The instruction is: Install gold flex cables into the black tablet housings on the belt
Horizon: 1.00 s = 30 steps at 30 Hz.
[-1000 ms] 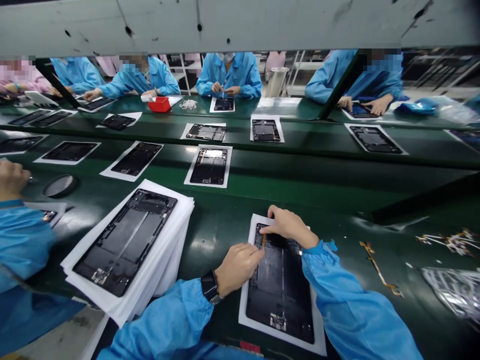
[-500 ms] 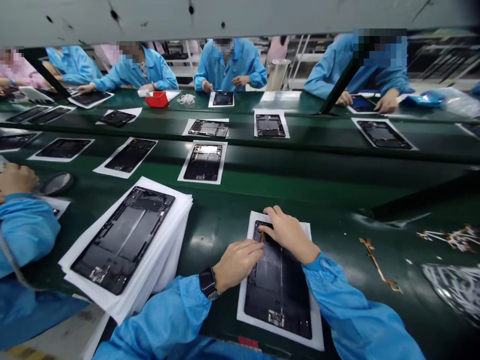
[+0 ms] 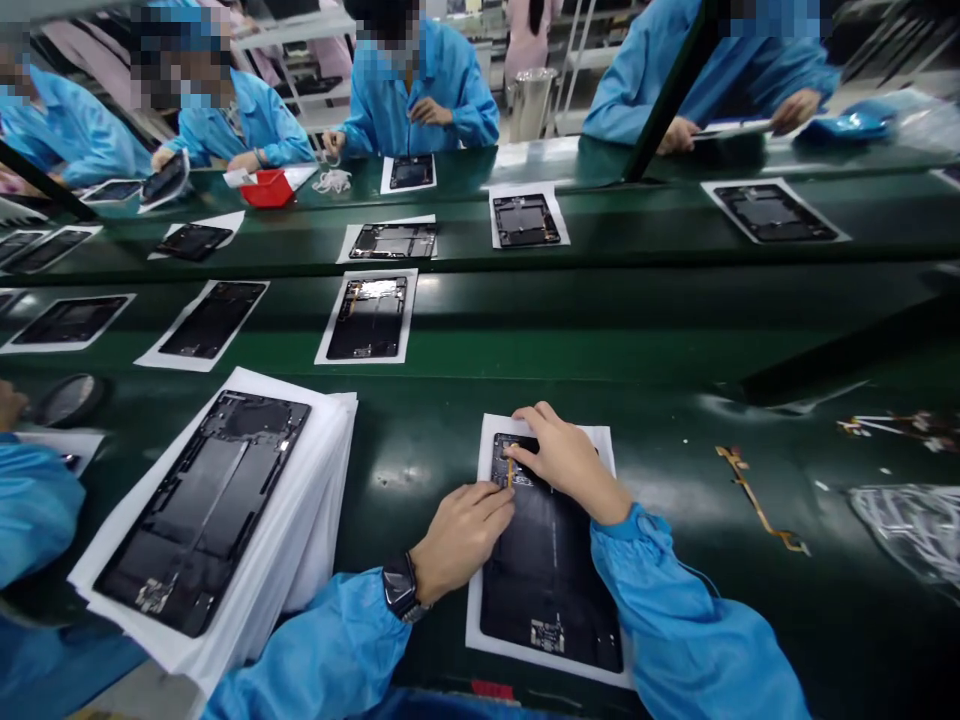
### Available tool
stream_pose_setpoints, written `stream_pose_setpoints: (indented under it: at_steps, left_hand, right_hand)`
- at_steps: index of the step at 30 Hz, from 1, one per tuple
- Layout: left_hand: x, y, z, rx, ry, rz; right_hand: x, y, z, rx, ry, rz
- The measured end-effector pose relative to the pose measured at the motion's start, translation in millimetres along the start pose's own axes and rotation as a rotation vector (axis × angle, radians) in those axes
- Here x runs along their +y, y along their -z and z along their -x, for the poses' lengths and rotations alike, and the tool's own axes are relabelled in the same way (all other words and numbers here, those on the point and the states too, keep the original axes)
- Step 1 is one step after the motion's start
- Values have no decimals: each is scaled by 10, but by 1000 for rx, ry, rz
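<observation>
Steadying orange strip at upper left of tablet, likely keeping it straight; my left grip pinches it, right grip unclear.

The left hand and right hand touch an orange flex on a tablet lying on a sheet. Leftward, a paper stack bears another tablet; rightward lies a loose flex.

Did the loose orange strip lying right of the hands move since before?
No. The orange strip lies in the same place below the foot of the dark slanted bar; only the camera's view shifted.
</observation>
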<state>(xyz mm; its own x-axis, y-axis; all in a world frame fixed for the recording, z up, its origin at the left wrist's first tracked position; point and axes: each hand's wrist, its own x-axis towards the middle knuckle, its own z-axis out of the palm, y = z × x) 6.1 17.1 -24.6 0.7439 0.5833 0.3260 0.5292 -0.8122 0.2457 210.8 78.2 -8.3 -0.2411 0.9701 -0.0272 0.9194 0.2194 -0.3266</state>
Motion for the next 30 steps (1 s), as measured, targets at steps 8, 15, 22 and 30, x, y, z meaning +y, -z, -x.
stream_pose_setpoints:
  at_steps: [8, 15, 22, 30]
  left_hand:
    - [8, -9, 5, -2, -19, -23]
    - [28, -22, -3, 4, -24, -30]
    - [38, -7, -10, -8, -25, -45]
    - [-6, 43, -34, -84, -10, 36]
  right_hand:
    - [15, -10, 18, 5, -1, -4]
    - [24, -20, 13, 11, 5, 10]
    - [18, -5, 15, 6, 3, 4]
    - [11, -20, 12, 10, -4, -20]
